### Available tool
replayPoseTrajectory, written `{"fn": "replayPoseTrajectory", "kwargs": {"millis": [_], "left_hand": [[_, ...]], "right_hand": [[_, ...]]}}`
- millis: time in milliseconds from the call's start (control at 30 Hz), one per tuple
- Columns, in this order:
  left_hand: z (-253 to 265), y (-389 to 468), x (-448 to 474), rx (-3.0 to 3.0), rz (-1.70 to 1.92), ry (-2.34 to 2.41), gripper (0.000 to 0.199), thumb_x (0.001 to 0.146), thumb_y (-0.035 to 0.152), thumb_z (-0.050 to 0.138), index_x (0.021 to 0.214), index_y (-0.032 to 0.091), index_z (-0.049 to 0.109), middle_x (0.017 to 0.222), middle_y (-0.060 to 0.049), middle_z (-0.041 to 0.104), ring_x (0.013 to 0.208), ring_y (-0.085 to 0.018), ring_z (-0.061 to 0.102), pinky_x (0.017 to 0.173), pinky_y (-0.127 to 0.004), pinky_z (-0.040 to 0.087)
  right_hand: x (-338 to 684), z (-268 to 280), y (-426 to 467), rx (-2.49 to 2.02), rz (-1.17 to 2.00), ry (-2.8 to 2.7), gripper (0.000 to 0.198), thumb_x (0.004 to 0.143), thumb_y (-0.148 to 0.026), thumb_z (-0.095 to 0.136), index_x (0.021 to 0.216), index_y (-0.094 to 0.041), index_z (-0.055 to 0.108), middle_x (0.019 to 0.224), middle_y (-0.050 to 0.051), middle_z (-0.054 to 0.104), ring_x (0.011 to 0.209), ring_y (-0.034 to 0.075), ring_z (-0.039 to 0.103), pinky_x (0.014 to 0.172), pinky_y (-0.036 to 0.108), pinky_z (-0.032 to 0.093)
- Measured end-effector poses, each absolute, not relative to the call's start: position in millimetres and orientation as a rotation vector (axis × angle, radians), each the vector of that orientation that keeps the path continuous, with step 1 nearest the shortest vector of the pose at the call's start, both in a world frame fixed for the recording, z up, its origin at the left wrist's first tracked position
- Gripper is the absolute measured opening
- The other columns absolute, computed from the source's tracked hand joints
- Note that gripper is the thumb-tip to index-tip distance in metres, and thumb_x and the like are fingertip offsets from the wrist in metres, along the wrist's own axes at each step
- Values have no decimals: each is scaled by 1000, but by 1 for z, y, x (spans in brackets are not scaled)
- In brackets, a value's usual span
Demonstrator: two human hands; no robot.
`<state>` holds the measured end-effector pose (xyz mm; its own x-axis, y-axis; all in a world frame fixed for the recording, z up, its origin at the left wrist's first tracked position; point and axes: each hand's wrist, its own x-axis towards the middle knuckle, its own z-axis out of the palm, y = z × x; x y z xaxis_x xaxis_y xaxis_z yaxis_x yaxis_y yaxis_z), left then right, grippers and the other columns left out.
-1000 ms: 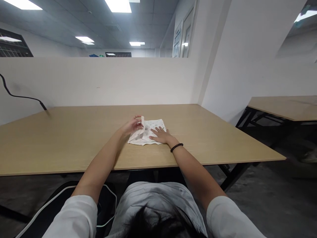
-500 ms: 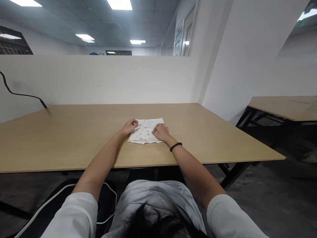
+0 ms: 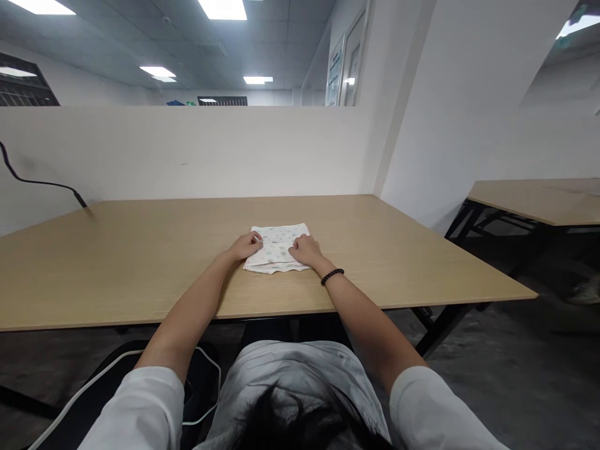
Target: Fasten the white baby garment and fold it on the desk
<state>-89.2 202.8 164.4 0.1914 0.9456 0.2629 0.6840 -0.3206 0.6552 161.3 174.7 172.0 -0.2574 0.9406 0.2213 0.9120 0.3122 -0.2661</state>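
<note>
If I pull unevenly, patterned cloth [image 3: 275, 245] could skew; left hand [image 3: 245, 245], right hand [image 3: 306, 250] curled at its sides, can't tell if pinching.

1. Cloth [image 3: 277, 252], twelve o'clock from the sitter: white, sprinkled with small greyish motifs, too blurred for me to name.
2. Tabletop [image 3: 140, 262] under it: pale tan, faint wood grain.
3. Beaded bracelet [image 3: 332, 276], one o'clock: black.
4. Shirt [image 3: 300, 365]: plain whitish.
5. Cord [image 3: 42, 182], ten o'clock: black.
6. Second table [image 3: 539, 197], two o'clock: tan top, black legs [image 3: 464, 219].

Wears wht tee [image 3: 304, 360], blk bracelet [image 3: 332, 274], prob beaded.
</note>
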Motion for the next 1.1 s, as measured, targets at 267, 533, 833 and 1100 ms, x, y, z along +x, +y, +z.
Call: {"fn": "replayPoseTrajectory", "kwargs": {"millis": [267,533,833,1100], "left_hand": [[173,192,-79,2462,757,1618,37,78,40,60,111,21,65,104,-10,69,109,-34,59,100,-46,39],[161,182,-53,2600,220,1272,63,99,49,26,157,25,25,164,-8,24,153,-30,12,120,-55,8],[164,175,-38,2570,19,1492,63,99,41,25,160,24,19,165,-8,16,153,-33,6,119,-62,5],[159,127,-45,2632,31,1315,63,100,44,27,160,28,16,164,-5,18,153,-29,8,121,-56,10]], "right_hand": [[163,174,170,-1615,82,-2223,33,87,-33,57,115,-18,65,129,16,59,125,33,48,101,46,40],[163,168,164,-1429,336,-2529,66,101,-56,30,157,-21,29,163,12,25,151,27,16,120,55,5],[160,171,163,-1565,409,-2557,71,100,-60,25,160,-22,20,165,10,17,153,27,8,120,57,-4],[184,175,135,-1489,480,-2642,73,99,-67,25,160,-28,17,167,7,9,153,29,5,120,57,1]]}}
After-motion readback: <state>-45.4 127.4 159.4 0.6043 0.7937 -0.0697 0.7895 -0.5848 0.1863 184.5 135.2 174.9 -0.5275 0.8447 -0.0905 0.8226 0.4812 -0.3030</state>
